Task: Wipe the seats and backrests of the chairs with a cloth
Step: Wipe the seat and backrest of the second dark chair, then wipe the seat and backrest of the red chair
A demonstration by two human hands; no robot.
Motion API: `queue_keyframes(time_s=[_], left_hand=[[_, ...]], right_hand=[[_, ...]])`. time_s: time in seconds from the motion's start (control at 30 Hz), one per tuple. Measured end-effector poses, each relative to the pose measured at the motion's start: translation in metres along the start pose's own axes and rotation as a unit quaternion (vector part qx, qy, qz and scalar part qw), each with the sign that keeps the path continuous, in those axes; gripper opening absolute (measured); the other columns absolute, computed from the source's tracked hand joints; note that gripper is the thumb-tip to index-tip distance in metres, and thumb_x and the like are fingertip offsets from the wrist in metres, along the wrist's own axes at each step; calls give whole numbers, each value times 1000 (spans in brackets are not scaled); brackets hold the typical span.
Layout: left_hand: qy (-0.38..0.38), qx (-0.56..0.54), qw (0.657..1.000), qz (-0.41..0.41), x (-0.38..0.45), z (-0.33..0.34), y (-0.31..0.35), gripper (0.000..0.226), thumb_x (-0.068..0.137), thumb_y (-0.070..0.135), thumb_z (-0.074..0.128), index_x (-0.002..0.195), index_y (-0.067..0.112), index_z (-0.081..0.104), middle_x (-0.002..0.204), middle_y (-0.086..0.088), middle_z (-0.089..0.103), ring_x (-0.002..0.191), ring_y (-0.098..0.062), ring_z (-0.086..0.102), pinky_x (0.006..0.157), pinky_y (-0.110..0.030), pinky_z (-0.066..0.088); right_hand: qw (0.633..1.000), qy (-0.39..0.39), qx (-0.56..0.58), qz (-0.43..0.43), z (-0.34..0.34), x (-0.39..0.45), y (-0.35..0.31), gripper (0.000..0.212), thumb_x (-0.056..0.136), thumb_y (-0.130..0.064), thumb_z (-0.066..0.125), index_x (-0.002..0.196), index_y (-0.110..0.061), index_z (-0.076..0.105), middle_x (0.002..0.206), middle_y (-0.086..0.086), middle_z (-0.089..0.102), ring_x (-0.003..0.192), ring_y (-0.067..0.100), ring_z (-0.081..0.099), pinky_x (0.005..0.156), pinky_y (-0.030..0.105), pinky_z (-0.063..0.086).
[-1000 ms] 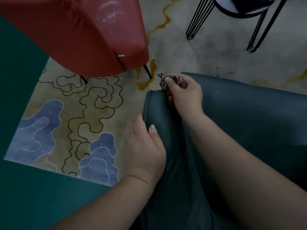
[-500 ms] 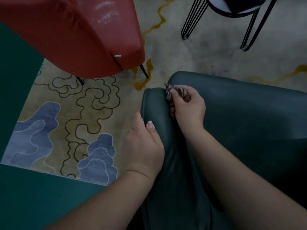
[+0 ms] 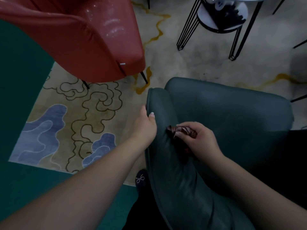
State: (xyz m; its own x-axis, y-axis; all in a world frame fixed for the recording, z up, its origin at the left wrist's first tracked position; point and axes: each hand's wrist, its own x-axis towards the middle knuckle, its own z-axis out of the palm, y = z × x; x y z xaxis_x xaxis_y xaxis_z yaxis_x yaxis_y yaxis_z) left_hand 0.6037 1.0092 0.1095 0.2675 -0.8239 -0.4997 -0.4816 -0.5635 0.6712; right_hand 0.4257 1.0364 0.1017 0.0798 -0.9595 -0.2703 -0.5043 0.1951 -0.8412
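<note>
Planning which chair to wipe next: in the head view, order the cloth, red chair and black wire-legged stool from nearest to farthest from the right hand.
1. cloth: bunched in the right hand.
2. red chair: upper left.
3. black wire-legged stool: top right.

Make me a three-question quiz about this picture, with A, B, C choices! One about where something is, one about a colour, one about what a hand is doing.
1. Where is the cloth?
A. in the right hand
B. on the rug
C. on the red chair

2. What colour is the chair being wiped?
A. yellow
B. dark green
C. white

3. What is the left hand doing?
A. hanging free
B. gripping the chair's edge
C. holding the cloth

Answers:
1 A: right hand is closed round it.
2 B: green chair under both hands.
3 B: left hand wraps the edge.
</note>
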Motion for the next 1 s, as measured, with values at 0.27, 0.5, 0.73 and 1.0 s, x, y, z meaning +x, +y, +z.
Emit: queue_keyframes(time_s=[0.27, 0.5, 0.73, 1.0], left_hand=[[-35, 138, 985, 101, -36, -64, -21, 53, 103, 34, 35, 152, 22, 20, 157, -2, 26, 142, -20, 25, 114, -35, 22], [-42, 335, 924, 182, -22, -141, -57, 56, 102, 36, 33, 153, 17, 19, 158, -3, 22, 145, -20, 19, 119, -35, 16], [-28, 423, 880, 214, 19, -240, -83, 58, 101, 44, 29, 153, 24, 15, 160, 4, 13, 147, -20, 11, 118, -43, 17], [-24, 435, 870, 231, 65, -308, -84, 57, 101, 42, 32, 153, 25, 15, 161, 5, 13, 147, -19, 9, 118, -43, 12]], right_hand=[[998, 54, -26, -2, 3, -12, -41, 12, 84, -40, 71, 94, -44, 65, 98, -20, 66, 92, -3, 59, 78, 7, 39], [995, 86, -52, -8, 37, 1, -103, 8, 89, -42, 62, 97, -41, 63, 100, -13, 64, 92, 6, 60, 80, 25, 48], [992, 128, -18, 4, 98, 23, -175, 6, 92, -30, 64, 97, -28, 65, 83, -17, 60, 69, -21, 55, 49, -2, 36], [987, 152, 37, 42, 145, 56, -219, 8, 92, -30, 64, 86, -35, 64, 69, -17, 63, 57, -16, 57, 41, 1, 35]])
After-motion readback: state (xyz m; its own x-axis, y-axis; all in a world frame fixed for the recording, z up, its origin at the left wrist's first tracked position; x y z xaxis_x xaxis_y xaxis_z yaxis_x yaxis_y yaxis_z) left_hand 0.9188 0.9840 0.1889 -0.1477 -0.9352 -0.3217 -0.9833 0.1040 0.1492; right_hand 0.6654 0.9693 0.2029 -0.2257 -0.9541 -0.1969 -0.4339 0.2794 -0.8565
